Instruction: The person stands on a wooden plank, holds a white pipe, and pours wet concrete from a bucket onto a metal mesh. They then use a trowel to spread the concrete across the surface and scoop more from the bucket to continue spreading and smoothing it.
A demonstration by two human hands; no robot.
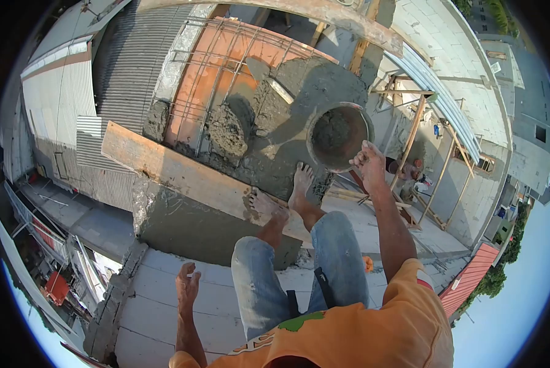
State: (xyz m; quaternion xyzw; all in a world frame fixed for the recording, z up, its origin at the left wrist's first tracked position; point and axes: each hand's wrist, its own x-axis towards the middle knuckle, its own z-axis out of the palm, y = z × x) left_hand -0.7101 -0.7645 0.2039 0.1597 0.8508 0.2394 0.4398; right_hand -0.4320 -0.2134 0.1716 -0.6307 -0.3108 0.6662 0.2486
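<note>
My right hand (pixel 368 161) is closed at the near right rim of a round bucket (pixel 317 149); whether it grips the rim or a handle is hard to see. Wet concrete (pixel 331 129) lies inside the bucket, whose mouth faces me. My left hand (pixel 187 282) hangs out to the left, holding nothing, its fingers loosely bent and apart. Beyond the bucket, a trowel-like tool with a pale handle (pixel 280 91) lies on spread wet concrete (pixel 312 76). A lumpy mound of concrete (pixel 227 130) sits left of it.
My bare feet (pixel 301 184) stand at a long wooden plank (pixel 183 170) and the wet concrete. Rebar (pixel 216 73) crosses an orange panel at the far left. Timber props (pixel 417 122) and a lower level lie to the right. Corrugated roofs (pixel 131 67) are on the left.
</note>
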